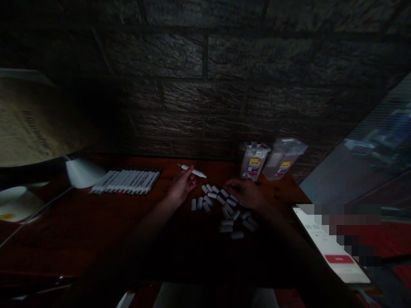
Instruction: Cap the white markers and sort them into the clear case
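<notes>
The landmark here is the loose group of small white plastic caps (221, 199), some with coloured ends, which lies on the dark reddish-brown wooden table (80, 239). The left hand (182, 187) is just beyond the left side of the caps, and its fingers are closed around a white marker with a dark tip (198, 173). This marker is held in the air at a slant, the dark tip directed to the right, above the far edge of the caps. The right hand (247, 193) is over the right far part of the caps, with its fingers bent and directed to the left; whether it grasps a cap, I cannot tell, because it is too dark there. Well to the left of the caps, a neat row of white markers with dark ends (125, 182) lies side by side. Beyond the caps and to the right, two clear plastic boxes with yellow and blue labels stand near each other: the left box (253, 160) has things inside, and the right box (282, 161) leans a little in the view. To the right of the caps, and nearer to the person, lies a tablet with a bright screen (334, 248). Behind the caps rises a dark wall of rough blocks (205, 90).
</notes>
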The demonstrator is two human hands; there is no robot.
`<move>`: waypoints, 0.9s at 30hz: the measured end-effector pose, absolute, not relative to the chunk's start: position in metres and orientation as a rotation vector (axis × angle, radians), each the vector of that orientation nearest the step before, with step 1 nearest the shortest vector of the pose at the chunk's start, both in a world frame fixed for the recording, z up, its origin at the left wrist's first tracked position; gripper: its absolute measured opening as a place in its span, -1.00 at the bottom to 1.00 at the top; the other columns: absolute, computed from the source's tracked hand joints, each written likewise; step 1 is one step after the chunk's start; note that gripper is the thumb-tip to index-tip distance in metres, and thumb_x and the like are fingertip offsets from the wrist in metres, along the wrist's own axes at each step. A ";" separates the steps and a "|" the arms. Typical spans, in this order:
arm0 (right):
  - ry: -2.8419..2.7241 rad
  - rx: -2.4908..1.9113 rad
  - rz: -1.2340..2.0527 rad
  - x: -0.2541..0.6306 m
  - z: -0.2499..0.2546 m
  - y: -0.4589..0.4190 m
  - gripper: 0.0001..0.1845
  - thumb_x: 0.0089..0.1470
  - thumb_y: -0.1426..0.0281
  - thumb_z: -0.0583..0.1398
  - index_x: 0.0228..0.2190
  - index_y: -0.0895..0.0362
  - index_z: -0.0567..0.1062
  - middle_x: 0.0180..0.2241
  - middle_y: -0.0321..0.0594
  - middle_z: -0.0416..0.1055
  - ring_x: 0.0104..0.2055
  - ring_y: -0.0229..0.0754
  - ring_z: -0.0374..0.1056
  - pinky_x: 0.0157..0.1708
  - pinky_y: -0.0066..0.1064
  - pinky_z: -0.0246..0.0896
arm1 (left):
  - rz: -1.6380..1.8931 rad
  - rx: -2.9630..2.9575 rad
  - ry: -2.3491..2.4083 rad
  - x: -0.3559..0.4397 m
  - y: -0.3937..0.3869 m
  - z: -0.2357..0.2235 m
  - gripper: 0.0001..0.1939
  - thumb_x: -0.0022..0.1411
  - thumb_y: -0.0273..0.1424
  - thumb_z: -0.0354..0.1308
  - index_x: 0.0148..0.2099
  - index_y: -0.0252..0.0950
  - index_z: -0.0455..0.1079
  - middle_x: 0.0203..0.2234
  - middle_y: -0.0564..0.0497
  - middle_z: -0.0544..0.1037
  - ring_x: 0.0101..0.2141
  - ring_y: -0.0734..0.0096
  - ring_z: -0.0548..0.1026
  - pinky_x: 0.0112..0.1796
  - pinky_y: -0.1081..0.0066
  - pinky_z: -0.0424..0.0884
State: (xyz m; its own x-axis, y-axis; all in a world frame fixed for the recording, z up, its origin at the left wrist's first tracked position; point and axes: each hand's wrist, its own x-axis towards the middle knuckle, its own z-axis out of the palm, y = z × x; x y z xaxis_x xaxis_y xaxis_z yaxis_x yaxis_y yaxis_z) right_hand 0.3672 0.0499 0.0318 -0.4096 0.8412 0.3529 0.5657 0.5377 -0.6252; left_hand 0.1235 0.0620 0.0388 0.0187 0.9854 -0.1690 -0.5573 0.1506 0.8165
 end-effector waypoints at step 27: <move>-2.201 -1.144 0.657 0.367 0.032 0.048 -0.84 0.16 0.36 0.19 -0.28 0.09 0.59 -0.34 -0.26 0.61 -0.36 -0.24 0.50 -0.35 -0.44 0.33 | 1.345 0.581 0.952 0.128 0.063 0.037 -0.39 -0.36 -0.01 0.50 -0.50 -0.29 0.25 -0.68 0.19 0.36 -0.63 0.59 0.33 -0.49 0.50 0.30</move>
